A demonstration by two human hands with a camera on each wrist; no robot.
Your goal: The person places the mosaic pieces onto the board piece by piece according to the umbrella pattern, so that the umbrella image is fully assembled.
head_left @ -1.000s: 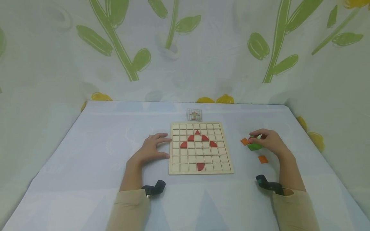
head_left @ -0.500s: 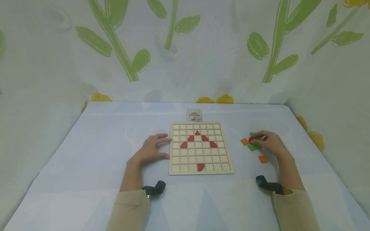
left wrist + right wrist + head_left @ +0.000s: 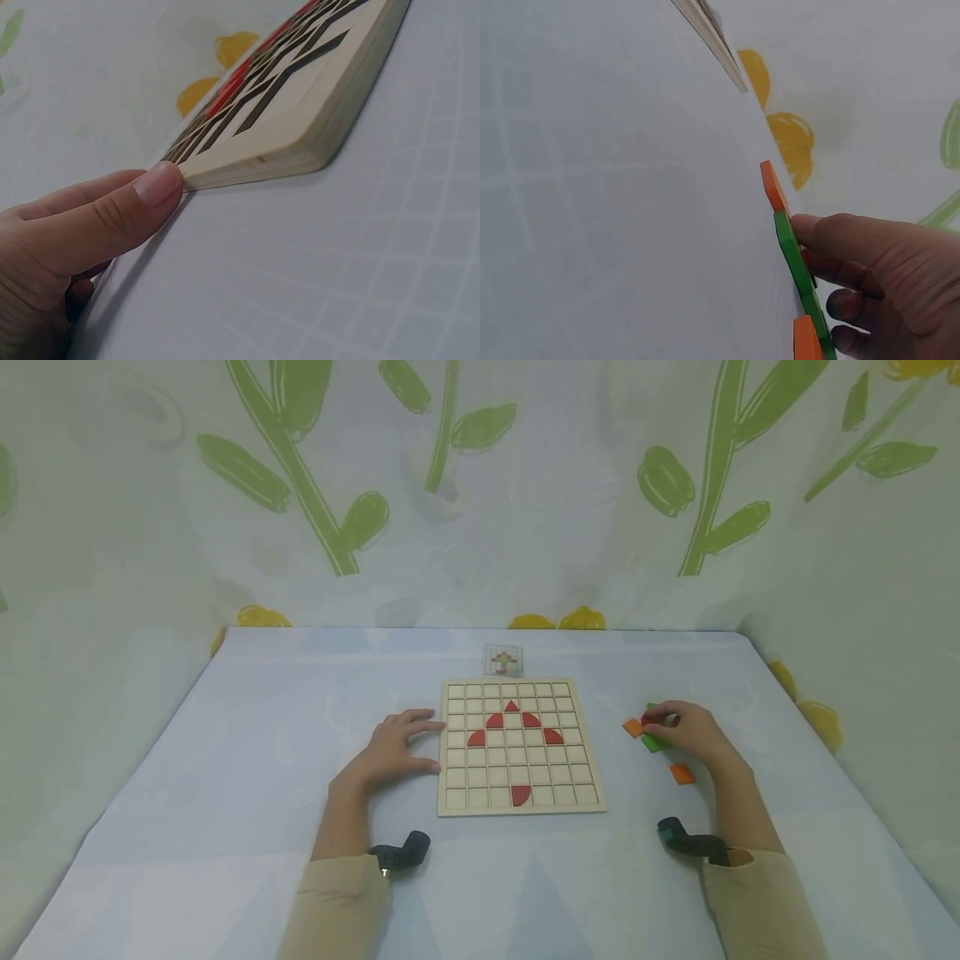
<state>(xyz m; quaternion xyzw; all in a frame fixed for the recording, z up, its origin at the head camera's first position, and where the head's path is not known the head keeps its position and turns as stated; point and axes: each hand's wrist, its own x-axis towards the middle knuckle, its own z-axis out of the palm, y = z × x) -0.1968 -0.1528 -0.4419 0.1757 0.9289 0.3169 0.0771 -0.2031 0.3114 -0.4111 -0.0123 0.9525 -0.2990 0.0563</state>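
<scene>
Six red pieces are set in the grid board [image 3: 498,775] on the table [image 3: 570,877]: one triangle [image 3: 512,706] and five quarter-rounds [image 3: 553,737]. All other cells are left bare, so the filling is judged only partly done. The board's left edge is touched by the spread thumb and fingers of the left hand [image 3: 392,747]. Well to its right, a loose red piece [image 3: 646,720] seems to be pinched by the right hand [image 3: 690,732]; whether it is lifted cannot be told. Nearby, orange pieces [image 3: 681,774] and green pieces [image 3: 653,744] are left unplaced.
</scene>
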